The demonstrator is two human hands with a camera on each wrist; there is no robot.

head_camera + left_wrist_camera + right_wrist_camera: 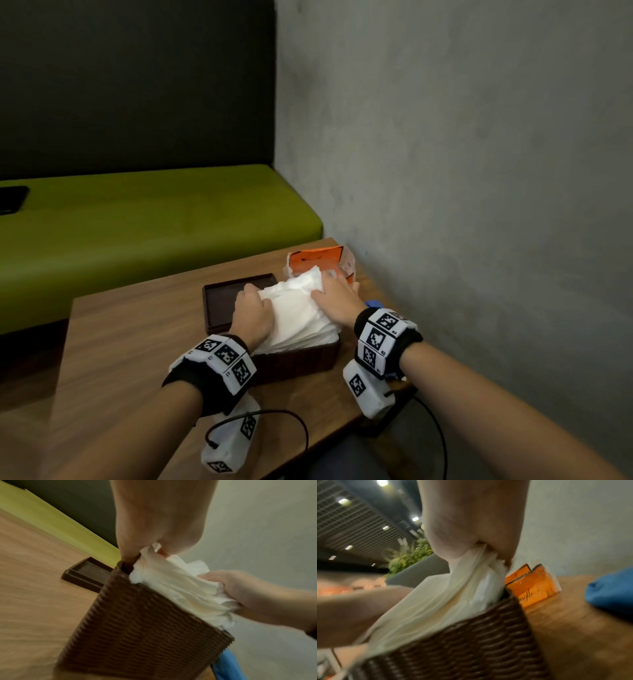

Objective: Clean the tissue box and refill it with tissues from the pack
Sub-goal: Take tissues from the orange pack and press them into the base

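A brown woven tissue box [298, 359] stands on the wooden table [137, 342]. A thick stack of white tissues [298, 311] lies tilted in its open top, rising above the rim. My left hand [253, 310] grips the stack's left edge at the box's corner [123, 566]. My right hand [337, 298] grips the right edge, tissue bunched between thumb and fingers [484, 555]. The box's dark lid [219, 305] lies upturned on the table behind the box, to the left. The orange tissue pack [311, 258] lies torn open just behind the box.
A blue cloth [373, 303] lies on the table right of the box, by the grey wall [479, 171]. A green bench [137, 233] runs behind the table, with a black phone [12, 198] on it. Wrist-camera cables hang over the table's front edge.
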